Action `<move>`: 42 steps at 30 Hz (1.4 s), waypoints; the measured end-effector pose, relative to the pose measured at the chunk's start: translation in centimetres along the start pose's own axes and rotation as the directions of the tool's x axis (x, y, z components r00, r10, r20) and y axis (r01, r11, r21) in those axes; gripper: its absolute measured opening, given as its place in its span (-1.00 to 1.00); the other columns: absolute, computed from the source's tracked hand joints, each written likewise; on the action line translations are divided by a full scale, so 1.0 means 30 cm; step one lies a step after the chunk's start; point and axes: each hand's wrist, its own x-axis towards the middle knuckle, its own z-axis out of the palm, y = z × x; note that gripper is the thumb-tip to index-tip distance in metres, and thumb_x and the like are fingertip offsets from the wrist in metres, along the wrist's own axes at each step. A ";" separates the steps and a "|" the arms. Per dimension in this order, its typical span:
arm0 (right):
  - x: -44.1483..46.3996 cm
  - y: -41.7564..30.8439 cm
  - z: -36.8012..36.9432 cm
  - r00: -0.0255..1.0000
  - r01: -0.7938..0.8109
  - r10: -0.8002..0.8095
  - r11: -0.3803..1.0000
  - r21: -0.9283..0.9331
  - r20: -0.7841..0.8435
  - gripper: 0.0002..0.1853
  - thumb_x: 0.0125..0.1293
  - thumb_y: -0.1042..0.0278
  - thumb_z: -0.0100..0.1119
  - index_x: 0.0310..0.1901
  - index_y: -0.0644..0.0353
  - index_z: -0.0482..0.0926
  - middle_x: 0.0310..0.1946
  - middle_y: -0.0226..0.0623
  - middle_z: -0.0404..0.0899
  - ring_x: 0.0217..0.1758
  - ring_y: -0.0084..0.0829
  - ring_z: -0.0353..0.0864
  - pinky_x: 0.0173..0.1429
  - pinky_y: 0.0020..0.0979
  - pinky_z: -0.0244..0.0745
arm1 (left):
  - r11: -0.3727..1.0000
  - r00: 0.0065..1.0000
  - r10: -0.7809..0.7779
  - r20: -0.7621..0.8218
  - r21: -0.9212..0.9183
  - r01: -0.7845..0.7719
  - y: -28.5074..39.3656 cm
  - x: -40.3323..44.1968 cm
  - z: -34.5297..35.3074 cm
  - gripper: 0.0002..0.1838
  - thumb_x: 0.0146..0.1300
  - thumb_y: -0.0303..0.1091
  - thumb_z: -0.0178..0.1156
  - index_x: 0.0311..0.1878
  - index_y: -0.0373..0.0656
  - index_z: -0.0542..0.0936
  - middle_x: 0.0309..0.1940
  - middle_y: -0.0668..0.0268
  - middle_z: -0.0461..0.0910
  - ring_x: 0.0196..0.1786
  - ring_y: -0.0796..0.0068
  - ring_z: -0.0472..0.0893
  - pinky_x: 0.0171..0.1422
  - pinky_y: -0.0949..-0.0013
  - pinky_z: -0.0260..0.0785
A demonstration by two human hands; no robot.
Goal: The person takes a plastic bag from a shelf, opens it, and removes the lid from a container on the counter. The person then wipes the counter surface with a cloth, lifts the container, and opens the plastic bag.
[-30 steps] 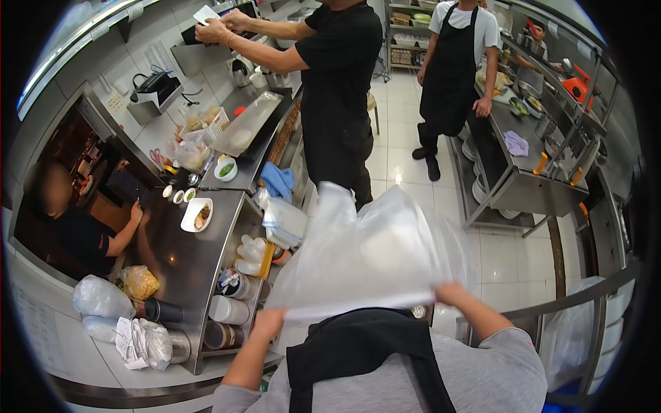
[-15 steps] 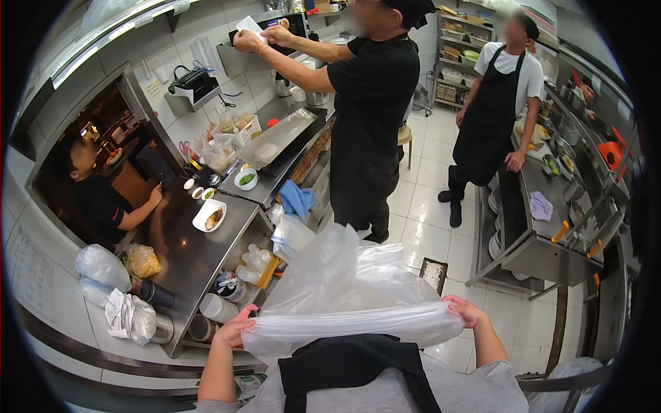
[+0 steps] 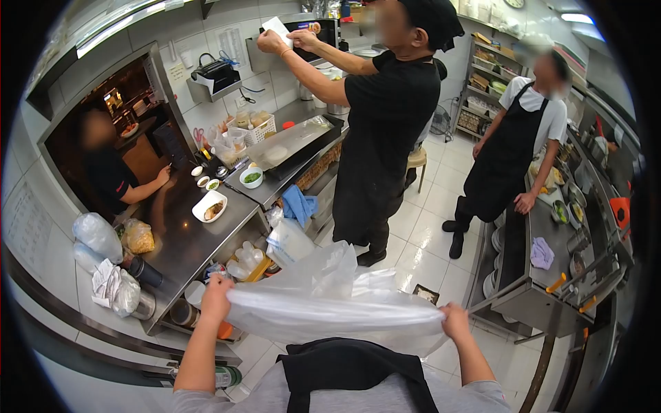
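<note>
A large clear plastic bag [image 3: 330, 311] stretches across in front of my chest, its upper edge bunched into folds. My left hand [image 3: 217, 297] is closed on one end of the gathered edge. At the other end, my right hand [image 3: 454, 321] grips the bag with its fingers closed. The loose body of the bag spreads forward over the floor side, and its far part is crumpled. Below the bag are my black apron [image 3: 351, 368] and grey sleeves.
To the left, a steel counter [image 3: 180, 265] holds a white bowl with food [image 3: 209, 206] and bagged yellow food [image 3: 140, 237]. A co-worker in black [image 3: 379, 131] stands ahead holding white paper [image 3: 277, 29]. Another co-worker [image 3: 513, 148] leans on the right-hand counter by a purple cloth [image 3: 542, 253].
My left hand has moved left and up, and my right hand slightly left. The bag's gathered edge now slopes down toward the right. The camera view has shifted a little.
</note>
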 end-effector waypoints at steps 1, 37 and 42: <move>0.025 -0.042 -0.111 0.996 -0.022 0.017 0.998 -0.054 -0.092 -0.66 -0.05 0.50 0.16 -0.16 0.00 0.55 -0.07 -0.22 0.48 0.07 -0.16 0.44 0.07 -0.06 0.31 | 1.000 1.000 -0.011 -0.005 -0.003 0.011 0.016 0.038 -0.019 -0.64 -0.07 -0.62 0.11 -0.15 -0.03 0.47 -0.21 0.18 0.42 -0.20 0.08 0.52 -0.12 0.16 0.38; 0.275 -0.079 0.654 0.593 -0.048 0.261 0.956 -0.291 0.761 -0.59 0.08 0.25 0.09 0.02 0.04 0.54 -0.10 -0.02 0.58 0.01 -0.10 0.57 0.08 -0.19 0.44 | 0.954 0.295 -0.079 0.952 -0.014 0.299 -0.683 -0.055 0.588 -0.61 0.18 -0.18 0.12 0.06 -0.09 0.54 -0.06 0.02 0.57 0.04 0.05 0.53 0.13 0.18 0.36; 0.408 -0.129 0.786 0.520 0.086 0.136 0.974 -0.210 0.843 -0.57 0.05 0.01 0.17 -0.11 0.10 0.63 -0.13 0.01 0.59 0.01 -0.03 0.55 0.05 -0.21 0.45 | 0.913 0.374 -0.208 0.904 0.043 0.405 -0.736 0.037 0.513 -0.49 0.15 0.02 0.18 0.07 -0.11 0.52 -0.08 0.03 0.58 -0.02 0.06 0.56 0.10 0.17 0.38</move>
